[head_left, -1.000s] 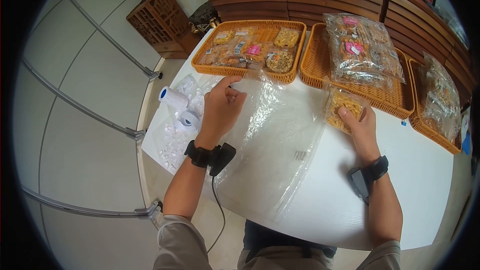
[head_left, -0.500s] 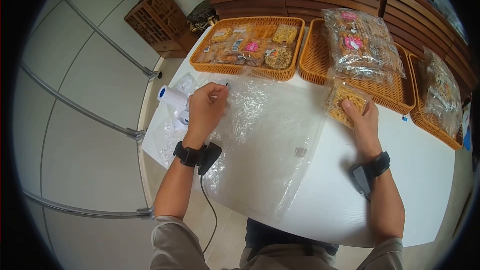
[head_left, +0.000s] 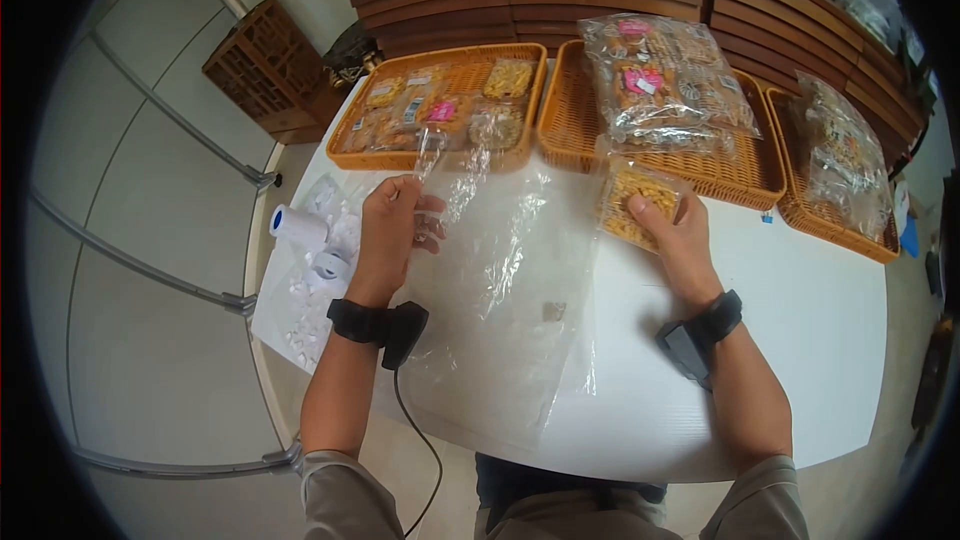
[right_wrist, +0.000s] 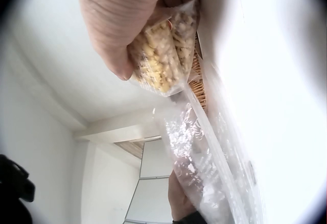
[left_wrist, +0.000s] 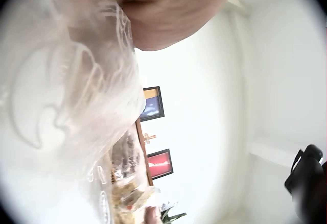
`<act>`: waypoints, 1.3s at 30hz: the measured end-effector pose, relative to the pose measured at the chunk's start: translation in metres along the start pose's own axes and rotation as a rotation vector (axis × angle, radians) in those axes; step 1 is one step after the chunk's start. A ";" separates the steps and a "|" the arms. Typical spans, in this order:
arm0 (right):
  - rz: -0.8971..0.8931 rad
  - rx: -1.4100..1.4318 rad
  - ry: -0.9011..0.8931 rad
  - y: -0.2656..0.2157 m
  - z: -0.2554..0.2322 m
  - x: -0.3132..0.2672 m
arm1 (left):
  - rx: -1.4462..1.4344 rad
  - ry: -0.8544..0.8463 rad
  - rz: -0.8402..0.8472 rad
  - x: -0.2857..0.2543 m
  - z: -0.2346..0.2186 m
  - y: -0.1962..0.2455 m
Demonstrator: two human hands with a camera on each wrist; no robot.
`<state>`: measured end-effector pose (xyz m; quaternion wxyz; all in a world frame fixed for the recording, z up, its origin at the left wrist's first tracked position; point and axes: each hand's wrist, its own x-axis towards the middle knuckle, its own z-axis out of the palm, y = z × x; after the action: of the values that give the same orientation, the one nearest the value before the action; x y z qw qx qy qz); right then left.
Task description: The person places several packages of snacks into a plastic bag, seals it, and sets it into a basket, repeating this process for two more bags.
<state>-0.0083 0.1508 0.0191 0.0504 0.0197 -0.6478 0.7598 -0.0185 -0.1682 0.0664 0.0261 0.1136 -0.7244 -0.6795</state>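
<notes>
A large clear plastic bag (head_left: 490,280) spans the space between the hands over the white table. Its upper left edge is pinched by my left hand (head_left: 390,235), whose other fingers show through the film. My right hand (head_left: 680,240) grips a small pack of yellow snacks (head_left: 632,202), thumb on top, beside the bag's right edge. In the right wrist view the snack pack (right_wrist: 158,55) touches or nearly touches the bag (right_wrist: 194,147). The left wrist view shows the bag's film (left_wrist: 76,106) raised below the left hand (left_wrist: 168,9).
Wicker baskets line the back: the left basket (head_left: 440,158) holds several snack packs, the middle basket (head_left: 735,180) a stack of filled bags (head_left: 665,90), the right basket (head_left: 850,240) more bags (head_left: 845,155). A white roll (head_left: 300,228) and paper scraps (head_left: 310,315) lie at left.
My left hand has taken hold of the bag's edge and lifted it from the table. The right hand still grips the snack pack. The head view has shifted to the right.
</notes>
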 end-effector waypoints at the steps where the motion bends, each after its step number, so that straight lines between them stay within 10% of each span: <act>1: -0.003 0.024 0.000 -0.002 0.002 -0.002 | 0.029 0.013 0.001 0.003 0.004 -0.006; 39: 0.123 -0.421 0.019 -0.038 -0.019 -0.014 | -0.469 -0.244 0.079 0.024 0.006 -0.060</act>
<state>0.0099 0.1751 0.0525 0.0129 -0.0383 -0.7917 0.6095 -0.0347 -0.1702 0.0034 -0.0094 -0.0067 -0.5488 -0.8358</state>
